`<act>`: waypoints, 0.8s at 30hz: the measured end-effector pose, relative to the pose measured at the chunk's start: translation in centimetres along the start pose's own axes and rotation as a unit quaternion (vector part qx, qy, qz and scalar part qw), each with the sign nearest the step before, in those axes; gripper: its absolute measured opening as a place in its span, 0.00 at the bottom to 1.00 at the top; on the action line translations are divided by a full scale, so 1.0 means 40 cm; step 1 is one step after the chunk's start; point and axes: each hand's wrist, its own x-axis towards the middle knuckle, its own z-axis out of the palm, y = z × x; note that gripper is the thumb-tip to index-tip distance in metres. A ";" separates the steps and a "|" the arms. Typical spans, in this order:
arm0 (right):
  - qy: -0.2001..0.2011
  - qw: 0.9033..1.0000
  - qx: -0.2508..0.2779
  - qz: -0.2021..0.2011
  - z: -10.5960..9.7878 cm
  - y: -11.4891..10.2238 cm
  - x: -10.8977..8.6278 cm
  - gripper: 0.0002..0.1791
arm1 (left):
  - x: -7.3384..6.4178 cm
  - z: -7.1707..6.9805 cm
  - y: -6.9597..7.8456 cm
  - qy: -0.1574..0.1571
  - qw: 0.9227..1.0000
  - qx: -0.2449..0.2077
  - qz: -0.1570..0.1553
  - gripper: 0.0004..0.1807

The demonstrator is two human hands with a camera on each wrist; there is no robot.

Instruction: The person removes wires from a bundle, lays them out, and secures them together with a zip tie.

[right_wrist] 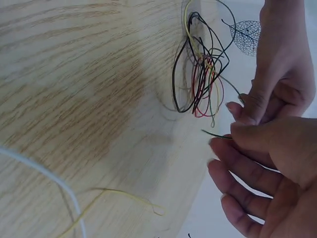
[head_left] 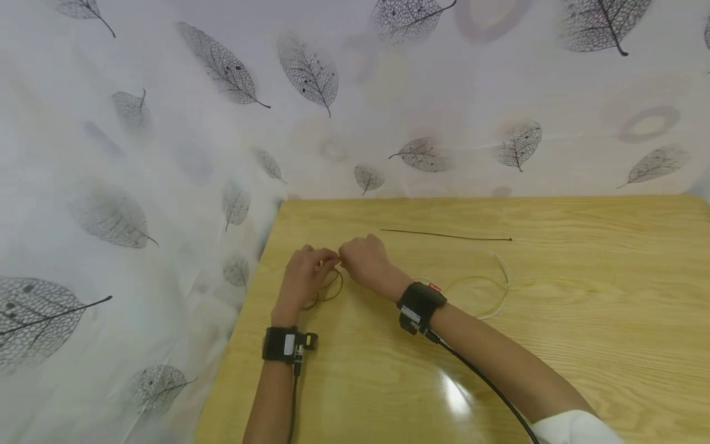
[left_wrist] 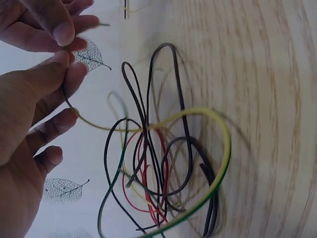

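Observation:
My left hand (head_left: 302,274) pinches a thin yellow-and-green wire (left_wrist: 225,136) between thumb and forefinger. Close against it, my right hand (head_left: 367,262) pinches the same wire near its end, and a short dark green tip (right_wrist: 214,134) sticks out past the right fingers in the right wrist view. From the left fingers the wire loops back to a loose tangle on the table. In that tangle lie black wires (left_wrist: 180,94) and red wires (right_wrist: 194,104), crossing one another. The stretch of wire between the two hands is mostly hidden by fingertips.
On the wooden table (head_left: 610,357), a thin dark straight strip (head_left: 446,234) lies beyond my right hand. A white wire (head_left: 506,280) and a yellow wire (head_left: 471,277) curve beside my right forearm. Leaf-patterned sheeting (head_left: 333,154) borders the table at the back and left.

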 end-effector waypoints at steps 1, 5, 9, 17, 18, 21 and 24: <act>0.004 1.000 -0.006 0.006 -0.003 0.001 -0.001 0.08 | 0.000 -0.003 0.001 0.002 1.000 -0.007 -0.001 0.06; 0.007 0.999 -0.038 0.016 -0.020 0.014 -0.006 0.10 | -0.017 -0.015 -0.006 0.013 0.999 -0.028 -0.018 0.07; 0.028 0.998 -0.050 0.026 -0.056 0.055 -0.023 0.09 | -0.044 -0.037 -0.025 0.022 0.998 -0.038 -0.049 0.08; 0.105 0.992 0.008 0.065 -0.161 0.187 -0.112 0.06 | -0.083 -0.099 -0.072 0.043 0.996 -0.017 -0.079 0.09; 0.116 0.991 0.018 0.072 -0.170 0.202 -0.124 0.05 | -0.085 -0.102 -0.079 0.053 0.996 -0.013 -0.071 0.09; 0.147 0.985 0.044 0.078 -0.191 0.241 -0.159 0.05 | -0.089 -0.108 -0.093 0.075 0.996 -0.005 -0.043 0.09; 0.175 0.979 0.057 0.084 -0.209 0.270 -0.188 0.05 | -0.086 -0.113 -0.096 0.082 0.996 -0.009 -0.031 0.09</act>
